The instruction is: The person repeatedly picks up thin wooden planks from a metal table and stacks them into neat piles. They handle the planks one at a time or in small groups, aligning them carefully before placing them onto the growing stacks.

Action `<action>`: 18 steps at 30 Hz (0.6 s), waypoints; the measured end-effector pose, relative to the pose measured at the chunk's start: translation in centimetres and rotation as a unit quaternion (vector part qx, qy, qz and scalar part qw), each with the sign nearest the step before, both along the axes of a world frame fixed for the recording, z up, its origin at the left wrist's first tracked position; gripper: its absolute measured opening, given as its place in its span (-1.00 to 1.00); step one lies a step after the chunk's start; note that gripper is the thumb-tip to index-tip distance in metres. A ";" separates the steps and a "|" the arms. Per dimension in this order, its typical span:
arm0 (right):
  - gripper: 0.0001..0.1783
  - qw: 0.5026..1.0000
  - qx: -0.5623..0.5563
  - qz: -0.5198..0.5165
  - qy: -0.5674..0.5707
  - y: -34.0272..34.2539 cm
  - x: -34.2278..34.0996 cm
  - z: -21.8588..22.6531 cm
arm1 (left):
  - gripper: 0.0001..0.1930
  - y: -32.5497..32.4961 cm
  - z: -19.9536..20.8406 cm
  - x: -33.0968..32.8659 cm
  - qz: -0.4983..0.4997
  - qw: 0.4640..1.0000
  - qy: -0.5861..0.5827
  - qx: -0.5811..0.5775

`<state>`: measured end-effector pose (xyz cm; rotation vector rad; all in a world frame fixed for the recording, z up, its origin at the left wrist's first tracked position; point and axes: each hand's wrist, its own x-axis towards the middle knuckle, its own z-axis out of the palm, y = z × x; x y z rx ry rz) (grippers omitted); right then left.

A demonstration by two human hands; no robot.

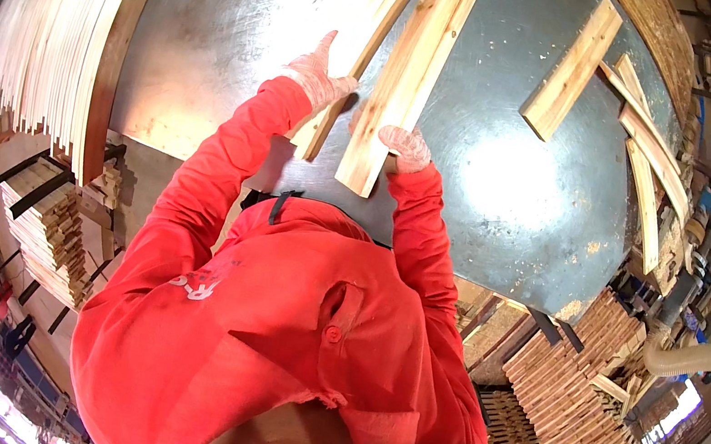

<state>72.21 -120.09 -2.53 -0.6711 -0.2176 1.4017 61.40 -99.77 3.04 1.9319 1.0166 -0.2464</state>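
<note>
- Wood slats, two long pale ones, lie on the grey metal table (515, 200) straight ahead of me, near ends at my hands, far ends running off the top of view.
- Near: red sleeves, both arms stretched forward over the table's near edge.
- Right hand (403, 148), thin glove on, fingers curled over the near end of the wider slat (410, 74); closed on it.
- Left hand (320, 79), gloved, fingers extended and mostly open, pressed flat along the left side of the narrower slat (365, 49); touching, not wrapped round.
- The two slats sit just beside each other, angled up to the right, narrow gap between.
- To do this well, my judgement: keep the right grip firm at the end, use the left palm to steer the narrow slat flush against the wide one, fingers clear of the gap.
- Right, further off: short loose plank (571, 70), then a few thin curved strips (648, 174) near the table's right edge.
- Far left: big stack of curved slats (71, 33) standing on edge.
- Below the table right: piled wood blocks (579, 384).
</note>
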 end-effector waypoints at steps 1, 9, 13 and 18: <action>-0.33 0.994 -0.072 0.003 -0.076 -0.2 0.1 0.0 | 0.10 -0.2 -0.4 0.1 0.019 1.000 -0.015 -0.016; -0.14 0.934 -0.266 0.001 -0.238 1.2 -4.0 2.9 | 0.13 -1.3 0.2 -0.4 0.080 0.996 -0.020 -0.021; -0.14 0.902 -0.284 0.068 -0.317 -0.9 -5.5 0.3 | 0.21 -1.9 0.8 0.0 0.097 0.987 -0.131 -0.004; 0.04 0.587 -0.338 0.168 -0.716 -0.6 1.6 6.8 | 0.17 -4.4 5.0 2.7 0.052 0.992 0.081 0.087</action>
